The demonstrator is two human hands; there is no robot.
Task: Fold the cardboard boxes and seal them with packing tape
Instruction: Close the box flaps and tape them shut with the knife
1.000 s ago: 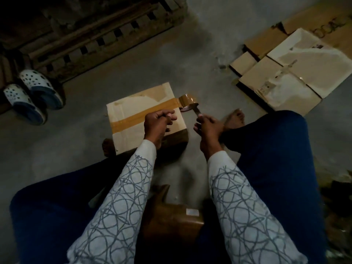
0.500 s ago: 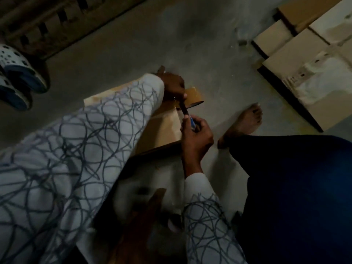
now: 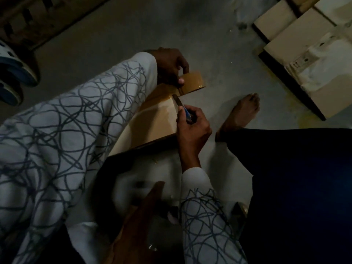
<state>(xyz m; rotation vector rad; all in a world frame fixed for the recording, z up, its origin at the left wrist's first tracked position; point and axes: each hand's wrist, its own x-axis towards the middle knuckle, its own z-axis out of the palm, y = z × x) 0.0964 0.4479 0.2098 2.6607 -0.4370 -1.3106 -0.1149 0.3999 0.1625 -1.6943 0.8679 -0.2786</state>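
Observation:
A folded cardboard box (image 3: pixel 152 121) lies on the floor in front of me, mostly hidden under my left sleeve. My left hand (image 3: pixel 171 66) grips a roll of brown packing tape (image 3: pixel 192 81) just past the box's far right corner, with the strip stretched from the box top to the roll. My right hand (image 3: pixel 192 128) holds a small blue-handled knife (image 3: pixel 182 106) at the box's right edge, and its blade tip touches the tape strip below the roll.
Flattened cardboard boxes (image 3: pixel 297 54) lie on the concrete floor at the upper right. My bare right foot (image 3: pixel 242 113) rests beside the box. White clogs (image 3: pixel 13 73) sit at the left edge by a wooden pallet (image 3: pixel 38 21). A brown object (image 3: pixel 137 221) lies near my lap.
My left hand moved from the box top to the tape roll at the far corner. My right hand brought the knife up to the strip. The view leaned in closer.

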